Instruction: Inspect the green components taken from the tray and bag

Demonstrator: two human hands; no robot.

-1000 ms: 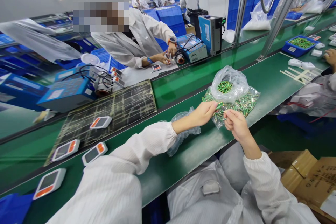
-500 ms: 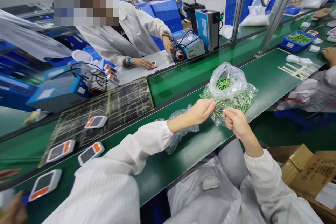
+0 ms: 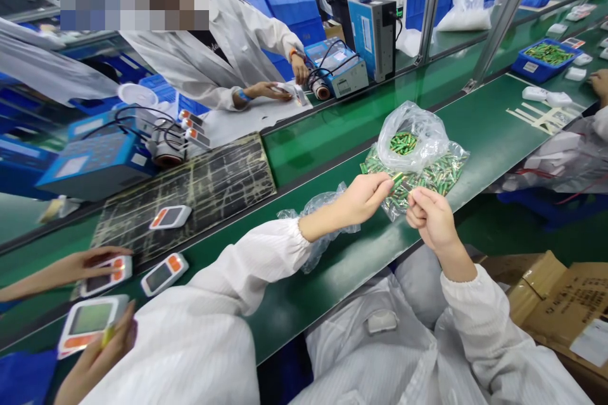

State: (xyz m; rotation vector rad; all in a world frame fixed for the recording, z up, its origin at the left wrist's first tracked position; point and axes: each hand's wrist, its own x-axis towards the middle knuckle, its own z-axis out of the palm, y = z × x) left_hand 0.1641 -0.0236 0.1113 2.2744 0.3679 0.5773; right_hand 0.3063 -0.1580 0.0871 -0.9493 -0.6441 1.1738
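Note:
My left hand (image 3: pixel 365 197) is closed around green cylindrical batteries (image 3: pixel 398 178), whose ends stick out past the thumb and fingertips. Just to its right, my right hand (image 3: pixel 431 218) is pinched shut; whatever is between its fingertips is too small to make out. Both hands are held at the near side of a clear plastic bag (image 3: pixel 422 123), which lies on the green work surface with its mouth rolled open. Many more green batteries (image 3: pixel 403 143) fill it. A crumpled clear bag (image 3: pixel 323 237) lies beneath my left wrist.
White-and-orange handheld devices (image 3: pixel 164 273) lie at the left, where another person's hands (image 3: pixel 102 345) hold one with a lit screen. Across the belt, a co-worker's hands (image 3: pixel 299 68) handle a device. A blue bin (image 3: pixel 541 66) of batteries stands at the right. Cardboard boxes (image 3: pixel 553 310) are below.
My hands stay almost in place, the battery ends now showing more clearly at my left fingertips. At the left, another person's hands have come in and hold devices; the co-worker opposite has brought both hands together.

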